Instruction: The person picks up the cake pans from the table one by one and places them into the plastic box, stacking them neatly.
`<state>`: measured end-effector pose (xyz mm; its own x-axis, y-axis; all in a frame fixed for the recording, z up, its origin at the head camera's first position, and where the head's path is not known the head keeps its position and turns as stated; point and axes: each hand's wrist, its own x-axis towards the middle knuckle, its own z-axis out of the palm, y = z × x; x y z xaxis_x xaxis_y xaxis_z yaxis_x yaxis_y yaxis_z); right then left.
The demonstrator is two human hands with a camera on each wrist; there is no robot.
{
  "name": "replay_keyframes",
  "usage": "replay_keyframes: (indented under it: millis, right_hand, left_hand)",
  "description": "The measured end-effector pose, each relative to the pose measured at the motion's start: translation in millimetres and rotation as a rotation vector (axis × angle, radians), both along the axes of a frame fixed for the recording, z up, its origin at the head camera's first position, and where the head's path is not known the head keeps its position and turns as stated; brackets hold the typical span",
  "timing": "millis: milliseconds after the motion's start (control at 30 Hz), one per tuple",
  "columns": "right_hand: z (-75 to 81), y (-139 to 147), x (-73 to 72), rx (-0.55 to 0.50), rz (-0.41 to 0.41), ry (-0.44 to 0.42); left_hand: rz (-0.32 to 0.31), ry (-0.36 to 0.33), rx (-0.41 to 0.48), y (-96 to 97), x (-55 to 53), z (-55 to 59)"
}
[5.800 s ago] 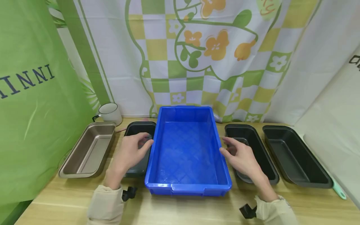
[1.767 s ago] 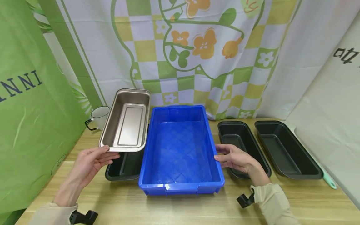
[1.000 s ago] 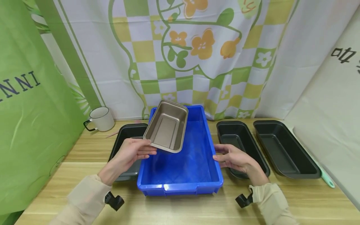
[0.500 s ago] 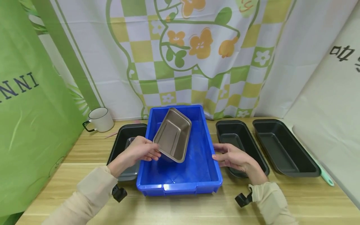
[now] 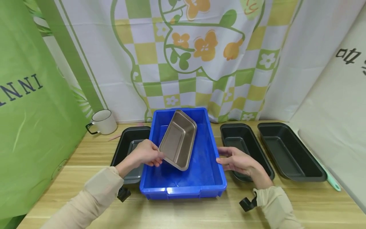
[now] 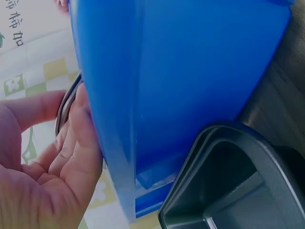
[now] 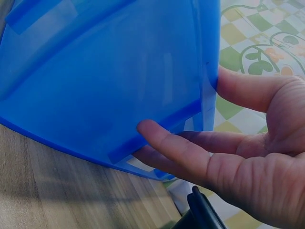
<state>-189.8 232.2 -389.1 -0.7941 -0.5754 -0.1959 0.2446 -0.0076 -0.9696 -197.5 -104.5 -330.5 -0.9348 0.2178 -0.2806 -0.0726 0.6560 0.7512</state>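
Note:
A champagne-coloured loaf pan (image 5: 177,140) sits tilted inside the blue plastic bin (image 5: 183,192), its near end held up at the left. My left hand (image 5: 148,153) reaches over the bin's left wall and pinches the pan's near left corner. In the left wrist view, thumb and fingers (image 6: 71,129) stand on either side of the pan's rim. At the bin's right side rests my right hand (image 5: 237,160). Its thumb touches the rim edge, and its loosely extended fingers (image 7: 171,143) lie along the outer wall.
One black loaf pan (image 5: 128,143) stands left of the bin, partly behind my left arm. Two more, a near black pan (image 5: 243,140) and a far one (image 5: 288,152), stand at right beside a mint-green handle (image 5: 334,183). A white mug (image 5: 104,122) stands back left.
My left hand has lifted the champagne loaf pan from the far left, carried it right and lowered it into the bin. My right hand has come to the bin's right wall and stayed there.

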Motion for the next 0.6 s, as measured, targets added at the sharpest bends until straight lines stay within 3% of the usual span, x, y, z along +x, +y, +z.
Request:
replay_keyframes:
  millis: [133, 600]
  right_hand:
    - [0.2, 0, -0.1, -0.002, 0.003, 0.001]
    - [0.2, 1, 0.6, 0.000, 0.010, 0.010]
  left_hand:
    - [-0.024, -0.012, -0.012, 1.3, -0.2, -0.4]
    - [-0.010, -0.088, -0.060, 12.6, 3.1, -5.4]
